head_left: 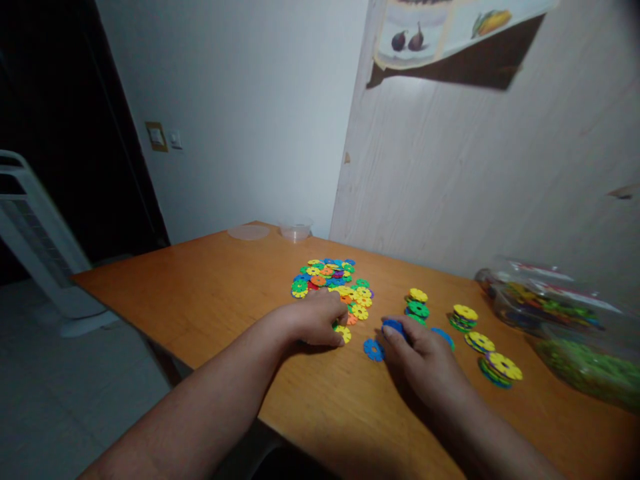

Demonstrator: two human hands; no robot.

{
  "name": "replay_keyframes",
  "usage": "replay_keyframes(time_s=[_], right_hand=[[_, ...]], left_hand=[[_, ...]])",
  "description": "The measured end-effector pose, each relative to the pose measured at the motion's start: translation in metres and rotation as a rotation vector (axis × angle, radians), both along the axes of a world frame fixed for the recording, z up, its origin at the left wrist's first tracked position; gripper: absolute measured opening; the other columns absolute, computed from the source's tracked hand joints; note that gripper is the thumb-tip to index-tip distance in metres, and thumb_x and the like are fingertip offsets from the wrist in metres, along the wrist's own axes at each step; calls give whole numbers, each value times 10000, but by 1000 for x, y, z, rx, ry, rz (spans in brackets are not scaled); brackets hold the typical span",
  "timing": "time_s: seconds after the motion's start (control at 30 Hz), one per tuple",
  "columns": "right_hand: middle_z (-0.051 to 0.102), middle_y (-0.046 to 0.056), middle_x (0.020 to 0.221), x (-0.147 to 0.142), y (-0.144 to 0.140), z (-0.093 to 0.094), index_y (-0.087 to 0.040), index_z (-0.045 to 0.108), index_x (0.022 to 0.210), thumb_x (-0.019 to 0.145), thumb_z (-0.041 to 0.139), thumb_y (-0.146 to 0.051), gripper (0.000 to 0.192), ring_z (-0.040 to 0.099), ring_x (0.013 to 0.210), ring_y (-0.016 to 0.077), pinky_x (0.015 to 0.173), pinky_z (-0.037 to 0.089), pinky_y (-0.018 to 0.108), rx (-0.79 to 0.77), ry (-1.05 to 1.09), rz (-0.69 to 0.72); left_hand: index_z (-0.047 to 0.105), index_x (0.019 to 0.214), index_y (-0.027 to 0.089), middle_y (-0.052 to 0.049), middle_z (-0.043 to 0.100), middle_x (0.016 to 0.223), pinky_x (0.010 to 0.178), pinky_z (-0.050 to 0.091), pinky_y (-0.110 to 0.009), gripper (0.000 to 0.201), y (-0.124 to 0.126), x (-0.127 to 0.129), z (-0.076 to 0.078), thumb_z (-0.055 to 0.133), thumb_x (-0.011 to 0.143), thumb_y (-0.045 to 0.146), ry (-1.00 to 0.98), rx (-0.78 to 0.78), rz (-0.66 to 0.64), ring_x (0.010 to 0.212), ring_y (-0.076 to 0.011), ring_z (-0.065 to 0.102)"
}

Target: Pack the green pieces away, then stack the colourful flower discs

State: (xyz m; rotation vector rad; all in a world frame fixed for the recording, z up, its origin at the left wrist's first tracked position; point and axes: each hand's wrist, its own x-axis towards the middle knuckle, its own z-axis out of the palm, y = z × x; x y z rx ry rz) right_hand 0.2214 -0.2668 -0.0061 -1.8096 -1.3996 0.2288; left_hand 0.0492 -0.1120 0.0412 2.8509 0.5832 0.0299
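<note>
A loose pile of flat plastic snowflake discs (331, 277) in several colours lies on the wooden table (210, 293). My left hand (317, 319) rests at the pile's near edge, fingers curled over a yellow disc (343, 333). My right hand (423, 350) pinches a blue disc (394, 327) between thumb and fingers. A second blue disc (373, 349) lies flat between my hands. Small sorted stacks stand to the right: a yellow-green one (417, 305), another (463, 317), a flat yellow one (480, 342) and a thicker one (501, 369).
Clear plastic bags (555, 310) full of more discs lie at the table's right edge against the wall. A clear lid (249, 232) and a small clear bowl (295, 231) sit at the far end. A white fan heater (40, 247) stands on the floor at left.
</note>
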Motion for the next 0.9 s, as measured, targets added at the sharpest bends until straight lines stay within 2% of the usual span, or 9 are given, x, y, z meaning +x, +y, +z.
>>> replay_keyframes(time_s=[0.03,0.1,0.2,0.37,0.63,0.7,0.8,0.9], right_hand=[[705,70,1005,8,2,-3,-209,642,1068,938,499,-448,308,629,928,237,793,464,346,-6,-4,-28],[695,58,904,16,5,-8,-201,627,1030,915,528,-466,306,626,818,227,703,464,327,-46,-10,-58],[679,36,791,15,7,-12,-204,628,903,924,506,-462,286,613,732,210,641,449,307,-92,-23,-6],[739,54,902,7,9,-12,-205,701,919,948,464,-424,324,660,879,237,793,485,350,-95,-33,108],[725,107,1142,11,10,-17,-179,695,1123,918,493,-386,355,642,1085,266,975,458,426,-94,-43,69],[726,103,1080,11,10,-17,-171,672,1115,917,483,-391,351,652,1015,256,914,481,412,-99,-31,47],[699,64,878,10,9,-16,-182,649,976,908,487,-392,274,633,821,231,732,486,361,-132,-51,32],[672,52,832,10,9,-12,-190,644,893,908,493,-377,241,610,794,225,703,462,351,-136,-102,47]], left_hand=[[682,955,207,-65,639,1022,818,441,-308,308,0,0,0,706,717,401,3,0,1,971,-237,550],[675,939,202,-66,639,1006,792,439,-307,295,-1,1,1,701,716,394,13,2,3,948,-234,552],[663,894,192,-67,636,969,730,429,-303,265,-3,2,3,683,724,395,40,25,7,888,-224,551],[639,895,191,-66,636,972,699,411,-300,257,-6,2,5,676,726,381,37,35,-10,868,-218,547],[588,988,229,-28,626,968,744,386,-296,293,-7,2,-2,674,740,361,-35,-28,-28,874,-203,527],[577,979,225,-22,622,966,720,381,-284,272,-6,3,-3,670,746,333,-51,-63,-37,862,-194,527],[562,957,214,-9,620,941,676,370,-263,207,-4,5,-4,623,761,238,-92,-157,-25,827,-171,525],[557,942,200,2,615,899,651,366,-248,169,-4,7,-6,565,776,165,-171,-270,14,799,-150,522]])
